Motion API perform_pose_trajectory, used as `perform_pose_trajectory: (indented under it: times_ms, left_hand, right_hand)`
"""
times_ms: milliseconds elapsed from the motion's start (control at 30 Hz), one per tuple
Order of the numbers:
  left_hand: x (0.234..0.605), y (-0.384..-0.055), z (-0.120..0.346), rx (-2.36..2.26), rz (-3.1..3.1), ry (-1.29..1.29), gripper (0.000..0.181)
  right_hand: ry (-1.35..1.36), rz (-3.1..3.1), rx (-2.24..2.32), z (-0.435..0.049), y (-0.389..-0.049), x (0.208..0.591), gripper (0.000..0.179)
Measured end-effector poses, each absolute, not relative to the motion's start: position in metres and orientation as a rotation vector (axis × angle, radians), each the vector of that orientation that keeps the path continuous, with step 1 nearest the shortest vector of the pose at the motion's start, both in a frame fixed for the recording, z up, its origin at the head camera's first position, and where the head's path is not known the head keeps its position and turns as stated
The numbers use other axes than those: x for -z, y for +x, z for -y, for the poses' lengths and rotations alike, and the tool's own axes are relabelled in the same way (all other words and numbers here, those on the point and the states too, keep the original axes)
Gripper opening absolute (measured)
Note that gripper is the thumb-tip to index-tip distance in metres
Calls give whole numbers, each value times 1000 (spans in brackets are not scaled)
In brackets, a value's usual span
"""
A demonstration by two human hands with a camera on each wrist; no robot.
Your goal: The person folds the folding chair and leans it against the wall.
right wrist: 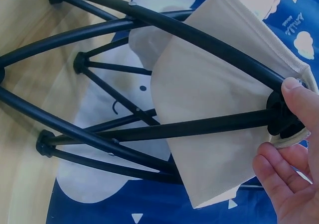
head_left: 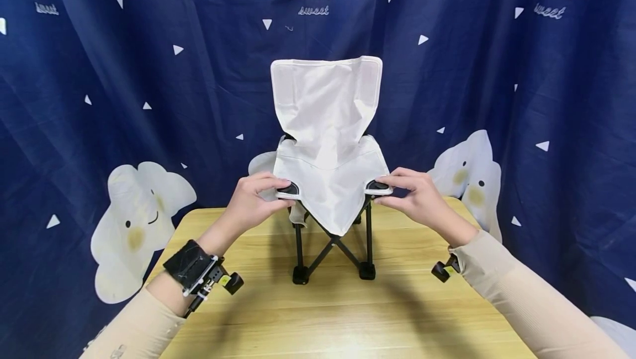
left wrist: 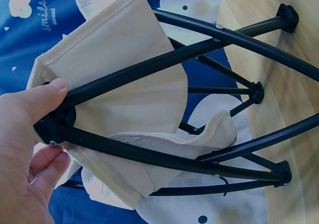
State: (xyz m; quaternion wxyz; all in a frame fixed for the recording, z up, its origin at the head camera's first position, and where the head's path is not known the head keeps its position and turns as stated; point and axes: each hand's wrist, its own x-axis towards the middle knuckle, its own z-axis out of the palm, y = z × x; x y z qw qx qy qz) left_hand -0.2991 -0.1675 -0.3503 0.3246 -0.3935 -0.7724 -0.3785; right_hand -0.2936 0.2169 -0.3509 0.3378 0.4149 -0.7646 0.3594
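Note:
A small folding chair (head_left: 325, 177) with white fabric and a black tube frame stands upright on the wooden table. My left hand (head_left: 254, 198) pinches the seat's left front corner, at its black plastic joint. At the opposite front corner, my right hand (head_left: 416, 196) grips the other joint between thumb and fingers. The left wrist view shows the thumb over a black corner joint (left wrist: 57, 119) where two tubes meet. From the right wrist, the crossed black legs (right wrist: 199, 127) run from the held corner to feet on the table. The seat sags between both hands.
The pale wooden table (head_left: 318, 320) extends under the chair toward me. Behind it hangs a navy curtain (head_left: 174, 99) with white clouds, triangles and lettering. A black wrist strap with a small camera (head_left: 232, 283) sits on my left forearm; another camera (head_left: 441, 272) hangs at the right wrist.

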Motion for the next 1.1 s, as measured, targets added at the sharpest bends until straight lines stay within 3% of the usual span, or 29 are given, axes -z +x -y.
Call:
perform_pose_trajectory:
  times_ms: [1100]
  left_hand:
    - [343,-298,157,1023,2020,-1036,38]
  right_hand:
    - [1097,1973,-934,-210,-296,345,43]
